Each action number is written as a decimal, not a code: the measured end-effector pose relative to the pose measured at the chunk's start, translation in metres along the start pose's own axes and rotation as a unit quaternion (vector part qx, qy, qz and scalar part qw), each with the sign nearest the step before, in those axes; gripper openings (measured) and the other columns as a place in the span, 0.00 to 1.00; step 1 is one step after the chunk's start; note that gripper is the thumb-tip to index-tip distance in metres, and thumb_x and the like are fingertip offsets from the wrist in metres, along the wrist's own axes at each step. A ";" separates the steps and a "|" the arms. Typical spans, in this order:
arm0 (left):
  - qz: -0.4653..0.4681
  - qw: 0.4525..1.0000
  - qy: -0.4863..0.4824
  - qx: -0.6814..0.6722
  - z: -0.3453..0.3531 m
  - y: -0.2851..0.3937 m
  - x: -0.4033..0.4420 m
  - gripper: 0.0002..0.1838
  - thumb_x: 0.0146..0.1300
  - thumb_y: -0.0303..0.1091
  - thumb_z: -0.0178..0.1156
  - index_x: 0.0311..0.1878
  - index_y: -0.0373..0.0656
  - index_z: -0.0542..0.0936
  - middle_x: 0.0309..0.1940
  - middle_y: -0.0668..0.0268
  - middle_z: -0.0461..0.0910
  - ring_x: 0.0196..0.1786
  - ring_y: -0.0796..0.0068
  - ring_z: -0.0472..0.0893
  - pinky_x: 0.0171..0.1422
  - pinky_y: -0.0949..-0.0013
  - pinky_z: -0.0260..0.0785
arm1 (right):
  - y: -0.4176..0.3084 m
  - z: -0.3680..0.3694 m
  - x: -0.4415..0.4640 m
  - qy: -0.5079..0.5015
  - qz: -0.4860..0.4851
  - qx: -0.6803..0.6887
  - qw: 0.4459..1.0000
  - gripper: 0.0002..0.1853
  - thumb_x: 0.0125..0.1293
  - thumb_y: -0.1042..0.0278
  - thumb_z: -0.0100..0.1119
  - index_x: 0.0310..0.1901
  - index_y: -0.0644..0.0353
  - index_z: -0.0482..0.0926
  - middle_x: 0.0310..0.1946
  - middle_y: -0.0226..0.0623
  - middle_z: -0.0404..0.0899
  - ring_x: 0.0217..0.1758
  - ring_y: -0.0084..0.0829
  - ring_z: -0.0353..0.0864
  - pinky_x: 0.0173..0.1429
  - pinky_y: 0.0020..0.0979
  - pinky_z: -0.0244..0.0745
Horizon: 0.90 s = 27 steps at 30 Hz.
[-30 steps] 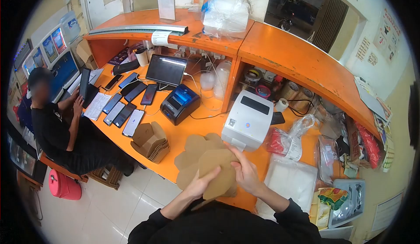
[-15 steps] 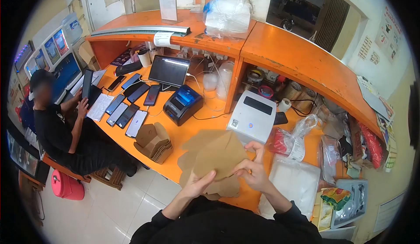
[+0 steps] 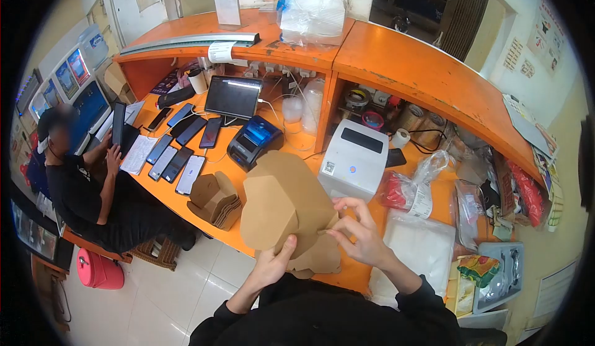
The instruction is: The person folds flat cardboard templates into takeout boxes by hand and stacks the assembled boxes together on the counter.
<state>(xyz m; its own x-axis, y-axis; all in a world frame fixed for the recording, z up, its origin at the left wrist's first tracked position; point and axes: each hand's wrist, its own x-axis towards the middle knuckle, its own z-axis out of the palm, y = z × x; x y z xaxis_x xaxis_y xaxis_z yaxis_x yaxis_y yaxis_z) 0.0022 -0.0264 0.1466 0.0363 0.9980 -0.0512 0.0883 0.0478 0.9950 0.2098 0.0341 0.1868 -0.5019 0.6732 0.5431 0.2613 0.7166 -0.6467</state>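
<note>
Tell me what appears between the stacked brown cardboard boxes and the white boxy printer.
The head view shows there a partly folded brown cardboard box, held in the left hand and right hand.

So the desk (image 3: 354, 273) had a raised ledge (image 3: 415, 82) running along its far side, with a sign stand (image 3: 227, 0) and a wrapped bundle (image 3: 313, 16) up on top. Phones (image 3: 163, 163) were laid out on the left half, a paper pad (image 3: 137, 154) left of them, a screen (image 3: 232, 97) behind. Right of the phones was a receipt printer (image 3: 255, 141), nested boxes (image 3: 214, 203) nearer the front edge. A carton (image 3: 285, 191) sat between left hand (image 3: 273, 265) and right hand (image 3: 361, 233), over flat cardboard (image 3: 317, 258). Label printer (image 3: 353, 160) just beyond the right hand, plastic sheets (image 3: 412, 253) to its right, then a tray (image 3: 503, 299). Far left: a seated person (image 3: 83, 188), bucket (image 3: 100, 268) on the floor nearby.
</note>
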 end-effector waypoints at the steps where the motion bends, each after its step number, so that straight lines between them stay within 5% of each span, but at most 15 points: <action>1: 0.013 1.000 0.001 -0.014 0.003 0.004 -0.001 0.22 0.70 0.46 0.48 0.54 0.35 0.72 0.45 0.62 0.77 0.48 0.73 0.74 0.52 0.68 0.67 | 0.001 0.002 0.000 0.001 0.001 -0.007 1.000 0.07 0.53 0.82 0.62 0.28 0.64 0.72 0.49 0.42 0.61 0.60 0.44 0.66 0.60 0.40 0.66; 13: 0.057 0.996 -0.074 -0.011 0.000 0.014 -0.013 0.22 0.68 0.44 0.51 0.55 0.36 0.71 0.48 0.62 0.75 0.50 0.72 0.72 0.54 0.68 0.67 | 0.004 0.003 0.002 -0.060 -0.008 0.039 0.997 0.11 0.51 0.82 0.64 0.29 0.61 0.70 0.49 0.40 0.59 0.56 0.38 0.66 0.57 0.36 0.68; 17: 0.053 0.990 -0.087 -0.098 -0.005 -0.005 -0.010 0.22 0.68 0.44 0.51 0.56 0.37 0.70 0.49 0.61 0.74 0.51 0.71 0.72 0.54 0.68 0.66 | 0.018 0.008 0.001 -0.019 -0.042 0.052 0.998 0.20 0.48 0.75 0.71 0.39 0.59 0.68 0.51 0.39 0.59 0.57 0.37 0.65 0.58 0.35 0.67; 19: 0.052 0.992 -0.111 -0.042 -0.009 -0.002 -0.010 0.23 0.68 0.45 0.50 0.56 0.37 0.70 0.49 0.61 0.74 0.51 0.71 0.72 0.55 0.68 0.66 | 0.030 0.016 0.000 0.058 -0.034 0.135 0.989 0.29 0.45 0.71 0.74 0.46 0.57 0.66 0.52 0.39 0.59 0.58 0.37 0.64 0.59 0.36 0.65; 22: 0.037 0.979 -0.197 0.048 -0.012 0.008 -0.006 0.23 0.69 0.47 0.49 0.56 0.37 0.70 0.48 0.60 0.75 0.50 0.70 0.73 0.54 0.68 0.67 | 0.032 0.009 -0.003 -0.036 0.064 0.183 0.980 0.41 0.48 0.61 0.73 0.59 0.57 0.58 0.59 0.39 0.57 0.62 0.34 0.62 0.60 0.37 0.64; 25: 0.100 0.944 -0.255 0.183 -0.001 0.009 -0.006 0.14 0.67 0.38 0.52 0.48 0.39 0.75 0.38 0.60 0.78 0.40 0.67 0.77 0.45 0.66 0.70 | 0.040 0.011 -0.007 -0.144 0.133 0.432 0.880 0.40 0.56 0.57 0.67 0.64 0.61 0.55 0.65 0.39 0.54 0.63 0.30 0.61 0.60 0.32 0.65; 27: 0.137 0.920 -0.293 0.223 0.001 0.010 -0.004 0.12 0.66 0.38 0.53 0.45 0.39 0.76 0.36 0.60 0.79 0.38 0.64 0.77 0.44 0.65 0.70 | 0.036 0.012 -0.003 -0.123 0.150 0.388 0.901 0.34 0.60 0.59 0.62 0.63 0.63 0.58 0.61 0.38 0.61 0.60 0.27 0.64 0.59 0.31 0.66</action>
<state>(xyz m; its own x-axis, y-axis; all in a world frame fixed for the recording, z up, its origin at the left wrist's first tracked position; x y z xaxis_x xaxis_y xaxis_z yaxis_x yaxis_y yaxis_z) 0.0038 -0.0296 0.1564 0.6365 0.7708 0.0283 0.3904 -0.3536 0.8500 0.2110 0.0558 0.1556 -0.6968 0.6867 0.2073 -0.1912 0.1008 -0.9764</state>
